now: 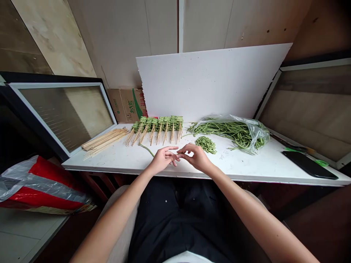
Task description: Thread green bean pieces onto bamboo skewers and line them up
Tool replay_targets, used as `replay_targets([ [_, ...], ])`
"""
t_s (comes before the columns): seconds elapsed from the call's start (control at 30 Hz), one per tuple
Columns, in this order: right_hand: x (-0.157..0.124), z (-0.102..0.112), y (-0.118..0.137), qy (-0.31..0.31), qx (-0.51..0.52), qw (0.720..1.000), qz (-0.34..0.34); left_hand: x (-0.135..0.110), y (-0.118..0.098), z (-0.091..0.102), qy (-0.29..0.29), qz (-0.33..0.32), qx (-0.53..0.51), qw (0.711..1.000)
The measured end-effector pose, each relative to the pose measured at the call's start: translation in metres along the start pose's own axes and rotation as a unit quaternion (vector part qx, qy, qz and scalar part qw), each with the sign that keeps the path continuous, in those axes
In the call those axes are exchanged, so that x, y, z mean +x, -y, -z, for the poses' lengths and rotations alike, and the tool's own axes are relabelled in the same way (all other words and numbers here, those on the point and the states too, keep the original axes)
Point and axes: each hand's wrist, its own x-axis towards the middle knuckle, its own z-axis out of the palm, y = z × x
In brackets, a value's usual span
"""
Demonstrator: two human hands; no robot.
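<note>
Over the front edge of the white table, my left hand (162, 160) is closed around a long green bean (147, 149), whose free end sticks out to the upper left. My right hand (197, 157) meets it from the right, thumb and forefinger pinched at the left fingertips; what lies in that pinch is too small to make out. Just behind my right hand sits a small heap of short-cut bean pieces (205, 144). Farther back left, several bundles of skewered green beans (164, 125) lie side by side, their sticks pointing toward me.
Loose bamboo skewers (105, 141) lie at the table's left. A clear plastic bag (256, 137) of long beans (227, 129) is at the right, near scissors (293, 147) and a black phone (309, 165). A white board (211, 84) leans behind, beside a cardboard box (124, 106).
</note>
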Motion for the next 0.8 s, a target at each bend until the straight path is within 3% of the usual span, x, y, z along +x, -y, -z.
replay_targets([
  [0.13, 0.000, 0.003, -0.007, -0.055, -0.021, 0.997, 0.042, 0.002, 0.003, 0.002, -0.022, -0.045, 0.009, 0.999],
  [0.23, 0.000, 0.003, -0.006, -0.060, -0.044, 0.993, 0.091, 0.000, 0.001, 0.000, -0.027, -0.057, 0.022, 0.998],
  [0.37, -0.001, -0.002, 0.000, -0.072, -0.037, 0.992, 0.096, -0.003, -0.005, -0.005, -0.021, -0.073, 0.055, 0.996],
  [0.5, -0.003, -0.009, 0.002, -0.077, 0.035, 0.995, 0.046, -0.007, -0.008, -0.009, -0.039, -0.122, 0.080, 0.989],
  [0.67, -0.002, -0.011, -0.007, -0.063, 0.168, 0.983, -0.036, -0.008, -0.007, -0.010, -0.057, -0.121, 0.066, 0.989],
  [0.8, -0.001, 0.000, -0.028, -0.118, 0.201, 0.966, -0.114, -0.004, -0.003, -0.002, -0.068, -0.110, 0.037, 0.991],
])
